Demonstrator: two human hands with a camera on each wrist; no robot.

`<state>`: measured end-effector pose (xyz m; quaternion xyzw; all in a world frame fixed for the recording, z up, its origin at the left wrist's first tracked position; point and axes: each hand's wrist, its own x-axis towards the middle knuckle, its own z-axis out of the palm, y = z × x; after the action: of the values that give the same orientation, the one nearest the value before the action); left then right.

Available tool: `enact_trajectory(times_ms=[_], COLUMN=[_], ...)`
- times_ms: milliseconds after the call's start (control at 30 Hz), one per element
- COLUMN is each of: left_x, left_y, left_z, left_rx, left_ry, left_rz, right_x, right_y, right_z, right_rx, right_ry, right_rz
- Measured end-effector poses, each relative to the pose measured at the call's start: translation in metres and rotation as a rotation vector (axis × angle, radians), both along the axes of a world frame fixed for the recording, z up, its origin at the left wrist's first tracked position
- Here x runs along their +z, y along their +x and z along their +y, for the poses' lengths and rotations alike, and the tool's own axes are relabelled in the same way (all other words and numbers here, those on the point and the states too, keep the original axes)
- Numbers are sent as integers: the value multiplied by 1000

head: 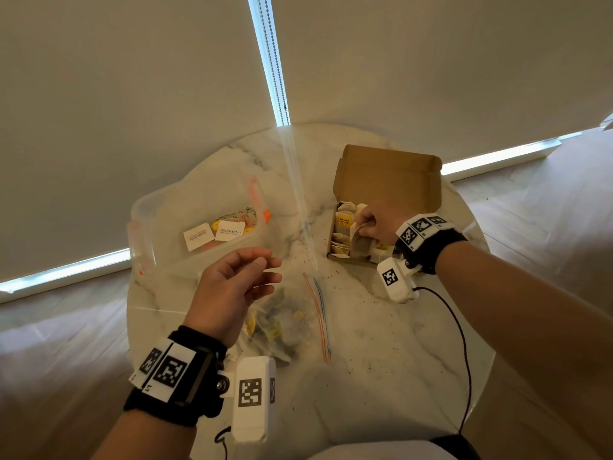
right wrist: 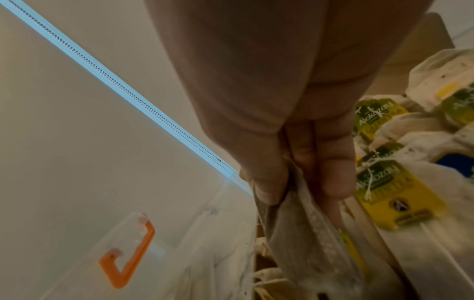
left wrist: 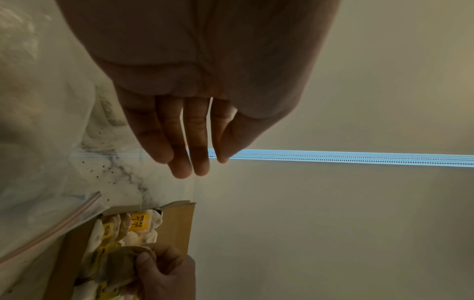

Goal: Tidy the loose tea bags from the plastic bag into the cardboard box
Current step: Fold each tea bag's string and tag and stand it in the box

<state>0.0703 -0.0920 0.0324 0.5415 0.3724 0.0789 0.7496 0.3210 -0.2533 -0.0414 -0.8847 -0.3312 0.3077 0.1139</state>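
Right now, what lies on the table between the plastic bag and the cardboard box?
In the head view, only bare marble table strewn with dark tea crumbs separates the plastic bag from the cardboard box.

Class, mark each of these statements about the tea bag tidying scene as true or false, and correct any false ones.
1. The right hand pinches a tea bag over the cardboard box. True.
2. The left hand holds a tea bag. False: its fingers are relaxed and hold nothing.
3. The cardboard box's lid is shut. False: it stands open, with tea bags inside.
4. The zip-lock plastic bag lies on the marble table, below the left hand. True.
5. The clear container has orange clips. True.
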Motion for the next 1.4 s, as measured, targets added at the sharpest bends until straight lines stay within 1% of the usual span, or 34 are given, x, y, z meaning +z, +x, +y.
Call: enact_trajectory(times_ms=[100,167,233,300,333,400,433,500,633,767,867,967,1033,1167,1300,1400], left_x=[-1,-1,-1,-1,-1,-2,-2,-2,-2,-3,-5,-6,-6,-7,-8,-7], left_y=[1,2,2,2,2,1,1,2,1,-2,-4,-3,-3,-3,-2,-2], left_z=[0,0,0,2,2,3,3,3,2,4,6,7,7,7,7,6], left_rx=[1,-5,-6,-1,2,6,9,11,10,29,37,37,35,40,41,39], left_ry=[-8,-10,-7,-5,-5,-8,-11,-18,-17,-21,-19,-16,-15,-22,-26,-24], left_rz=[5,8,10,8,6,6,5,2,-1,-2,4,10,15,19,26,24], right_x=[-5,-12,-16,-18,-19,-21,-22,-26,-34,-38,-42,-45,-45,-44,-42,-39], right_y=[-2,-3,-4,-7,-10,-21,-26,-34,-29,-24,-20,-19,-20,-21,-22,-21], right_z=[3,5,5,4,4,6,8,14,26,34,36,37,38,40,39,39], right_rx=[77,87,41,-10,-3,88,152,234,247,264,230,133,106,175,239,236], right_ry=[-95,-129,-111,-35,0,20,-4,-92,-219,-279,-288,-224,-194,-201,-282,-289], right_rz=[6,-20,-69,-141,-184,-270,-295,-307,-344,-351,-356,-366,-377,-420,-413,-385])
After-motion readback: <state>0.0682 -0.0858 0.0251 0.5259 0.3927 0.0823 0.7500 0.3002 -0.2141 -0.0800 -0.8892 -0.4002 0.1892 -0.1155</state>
